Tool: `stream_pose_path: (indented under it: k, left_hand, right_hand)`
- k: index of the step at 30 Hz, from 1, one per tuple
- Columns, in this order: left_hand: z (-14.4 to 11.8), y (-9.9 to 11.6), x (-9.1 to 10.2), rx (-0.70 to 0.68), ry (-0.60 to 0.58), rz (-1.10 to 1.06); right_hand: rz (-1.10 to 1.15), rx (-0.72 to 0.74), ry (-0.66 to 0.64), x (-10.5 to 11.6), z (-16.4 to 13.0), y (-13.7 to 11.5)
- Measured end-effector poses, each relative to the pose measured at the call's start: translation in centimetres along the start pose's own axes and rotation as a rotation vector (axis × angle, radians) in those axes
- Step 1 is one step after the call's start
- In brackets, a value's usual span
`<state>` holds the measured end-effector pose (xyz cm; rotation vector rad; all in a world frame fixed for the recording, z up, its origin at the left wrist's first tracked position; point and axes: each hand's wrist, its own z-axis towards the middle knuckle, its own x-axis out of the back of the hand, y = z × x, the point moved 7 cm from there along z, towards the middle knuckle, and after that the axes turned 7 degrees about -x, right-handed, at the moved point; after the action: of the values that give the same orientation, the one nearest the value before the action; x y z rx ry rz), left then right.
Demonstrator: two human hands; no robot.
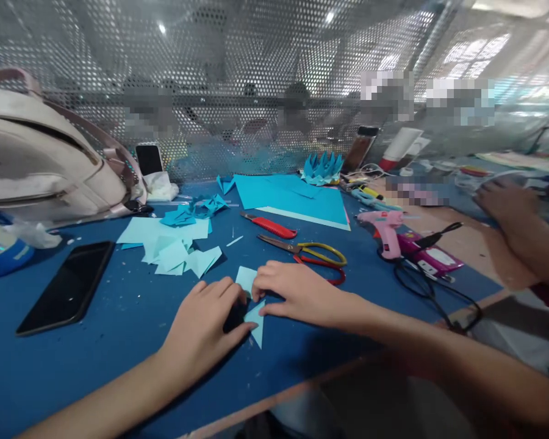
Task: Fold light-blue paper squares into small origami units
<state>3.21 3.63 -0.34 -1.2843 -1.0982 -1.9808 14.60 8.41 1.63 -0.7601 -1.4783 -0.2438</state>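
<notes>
A small piece of light blue paper [257,320], folded to a pointed triangle at the near end, lies on the blue table between my hands. My left hand [205,317] holds it from the left, thumb on the triangular part and fingers curled at its far side. From the right, my right hand [295,289] grips the same piece, its thumb and fingers closed on the edge. A pale square part [246,277] shows just beyond the fingertips; whether it belongs to the same piece I cannot tell. Scissors [302,249] with yellow and red handles lie beyond my right hand.
Pale paper pieces [171,253] and folded blue shapes [183,214] lie left. Behind are a red cutter [274,227], blue sheets [293,198] and a pointed paper model [322,167]. A phone [68,286], backpack [50,158], pink glue gun [387,231] and another person's hand [507,201] flank them.
</notes>
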Motion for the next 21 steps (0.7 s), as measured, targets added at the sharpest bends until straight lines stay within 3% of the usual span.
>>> stream_pose_path:
  k: [6,10,16,21]
  left_hand:
    - [0.4,-0.2,0.0,0.065,0.027,-0.180]
    - [1.0,-1.0,0.0,0.128,0.065,-0.322]
    - [2.5,-2.5,0.9,0.266,0.168,-0.571]
    - [3.2,-3.5,1.6,0.335,0.229,-0.692]
  right_hand:
    - [-0.033,0.062,-0.037,0.1,0.8,-1.1]
    - [0.052,0.026,-0.028,1.2,0.8,-1.0]
    - [0.507,-0.005,0.108,3.0,1.6,0.2]
    - [0.863,-0.049,0.114,1.9,3.0,2.5]
